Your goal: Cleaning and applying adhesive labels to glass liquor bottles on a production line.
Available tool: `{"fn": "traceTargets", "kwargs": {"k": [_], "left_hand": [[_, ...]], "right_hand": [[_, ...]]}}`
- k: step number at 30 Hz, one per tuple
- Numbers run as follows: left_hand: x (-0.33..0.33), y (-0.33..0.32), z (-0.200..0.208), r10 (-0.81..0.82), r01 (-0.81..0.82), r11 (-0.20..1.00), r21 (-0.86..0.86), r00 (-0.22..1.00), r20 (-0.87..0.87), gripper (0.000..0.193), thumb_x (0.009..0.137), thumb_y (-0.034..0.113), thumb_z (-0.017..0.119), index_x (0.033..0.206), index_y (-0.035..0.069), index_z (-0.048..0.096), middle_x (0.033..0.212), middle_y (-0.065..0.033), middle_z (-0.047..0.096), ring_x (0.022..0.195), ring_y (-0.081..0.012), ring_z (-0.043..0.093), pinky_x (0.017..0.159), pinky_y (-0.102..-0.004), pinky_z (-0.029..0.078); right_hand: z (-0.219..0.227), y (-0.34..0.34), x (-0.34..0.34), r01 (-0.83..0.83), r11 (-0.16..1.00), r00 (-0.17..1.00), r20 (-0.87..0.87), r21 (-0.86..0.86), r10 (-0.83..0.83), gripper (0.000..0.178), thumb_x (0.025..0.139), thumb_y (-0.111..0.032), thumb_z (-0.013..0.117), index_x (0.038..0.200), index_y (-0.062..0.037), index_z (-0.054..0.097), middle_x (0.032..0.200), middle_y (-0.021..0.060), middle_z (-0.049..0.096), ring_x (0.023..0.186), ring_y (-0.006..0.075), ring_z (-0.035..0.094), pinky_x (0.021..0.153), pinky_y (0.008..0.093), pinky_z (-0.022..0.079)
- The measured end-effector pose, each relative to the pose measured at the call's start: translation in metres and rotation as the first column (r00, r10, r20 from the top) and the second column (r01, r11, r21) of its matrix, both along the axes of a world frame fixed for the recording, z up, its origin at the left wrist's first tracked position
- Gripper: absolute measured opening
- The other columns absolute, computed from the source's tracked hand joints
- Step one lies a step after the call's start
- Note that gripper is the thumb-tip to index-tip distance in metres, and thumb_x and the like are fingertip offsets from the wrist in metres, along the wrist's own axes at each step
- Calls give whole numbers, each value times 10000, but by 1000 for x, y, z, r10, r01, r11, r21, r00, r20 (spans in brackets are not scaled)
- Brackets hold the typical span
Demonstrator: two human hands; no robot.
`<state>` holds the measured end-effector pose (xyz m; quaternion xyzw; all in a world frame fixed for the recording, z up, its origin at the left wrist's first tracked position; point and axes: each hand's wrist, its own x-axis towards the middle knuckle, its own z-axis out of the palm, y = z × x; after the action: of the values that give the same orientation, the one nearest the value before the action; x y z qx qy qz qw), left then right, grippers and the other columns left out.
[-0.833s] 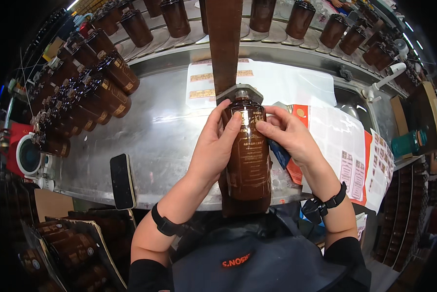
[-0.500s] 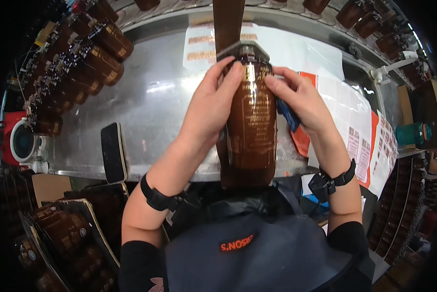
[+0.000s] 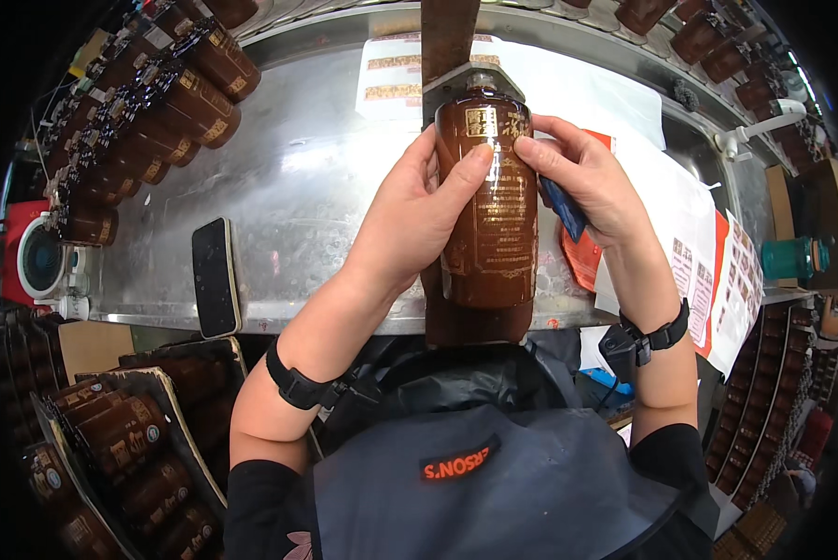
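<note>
A glossy brown bottle (image 3: pixel 489 233) with gold print lies in the middle of the head view on a dark brown support (image 3: pixel 449 37), its neck pointing away from me. A grey notched plate (image 3: pixel 508 78) surrounds its neck end. My left hand (image 3: pixel 414 201) is wrapped around the bottle's left side, thumb on the printed front. On the right shoulder, my right hand (image 3: pixel 592 182) grips the bottle with thumb and fingers. Tucked in that hand's lower fingers is a flat blue piece (image 3: pixel 563 211), whose kind I cannot make out.
Several brown bottles (image 3: pixel 181 112) stand at the far left. A phone (image 3: pixel 216 280) lies on the metal table (image 3: pixel 279 177). Sheets of gold labels (image 3: pixel 391 91) and printed transfer sheets (image 3: pixel 694 271) lie behind and right. More bottles fill trays (image 3: pixel 172 397) lower left. A white pipe (image 3: pixel 764 126) juts in at right.
My left thumb has slid down from the bottle's shoulder onto its front, uncovering gold print near the top. The right hand stays at the right shoulder. The view has shifted slightly.
</note>
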<state>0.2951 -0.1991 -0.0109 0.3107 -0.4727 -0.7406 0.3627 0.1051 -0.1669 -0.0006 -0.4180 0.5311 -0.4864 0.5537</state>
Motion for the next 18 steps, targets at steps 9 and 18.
{"fn": "traceTargets", "kwargs": {"k": [9,18], "left_hand": [[1,0,2,6,-6,1000,2,1000,-10,466,966,222,590,1340,-15,444,1199,-89,592,1078,-123,559,931,-275,457],[-1,1,6,10,-11,1000,10,999,35,451,953,200,621,1317,-19,468,1178,-88,602,1067,-131,570,923,-271,467]], "right_hand": [[-1,1,1,35,999,999,20,-2,-35,576,852,-244,753,1258,84,509,959,107,695,909,110,644,795,197,479],[0,2,-3,22,1000,999,49,-2,-22,591,821,-248,773,1250,74,525,981,126,698,909,126,644,804,231,482]]}}
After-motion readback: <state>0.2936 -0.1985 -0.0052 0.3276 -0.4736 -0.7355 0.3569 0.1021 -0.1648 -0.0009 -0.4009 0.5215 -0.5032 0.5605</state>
